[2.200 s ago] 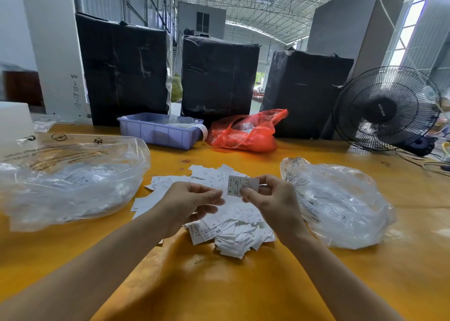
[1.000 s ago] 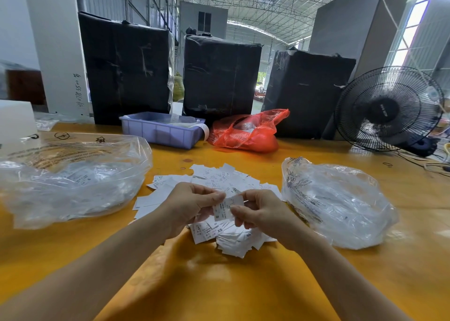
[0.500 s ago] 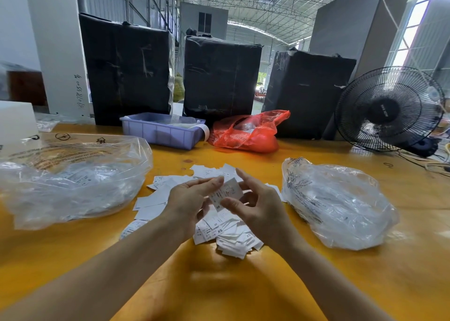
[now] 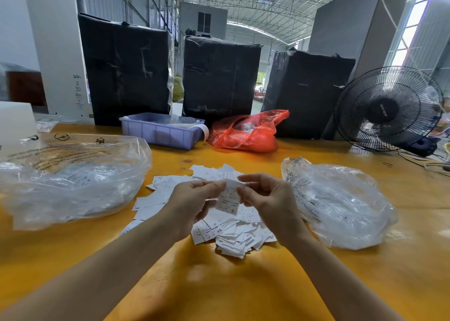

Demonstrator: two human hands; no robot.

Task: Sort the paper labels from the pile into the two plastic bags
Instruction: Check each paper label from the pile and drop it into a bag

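- Both hands, left hand point(image 4: 194, 199) and right hand point(image 4: 267, 199), pinch one paper label point(image 4: 228, 199) at frame centre, above the pile point(image 4: 233, 235): apparently the reading step.
- Next: judging its size, dropping it into the left bag point(image 4: 73, 182) or right bag point(image 4: 341, 204).

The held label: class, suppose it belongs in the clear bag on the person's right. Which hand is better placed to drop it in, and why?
Probably the right hand: it pinches the label and lies nearest that bag.
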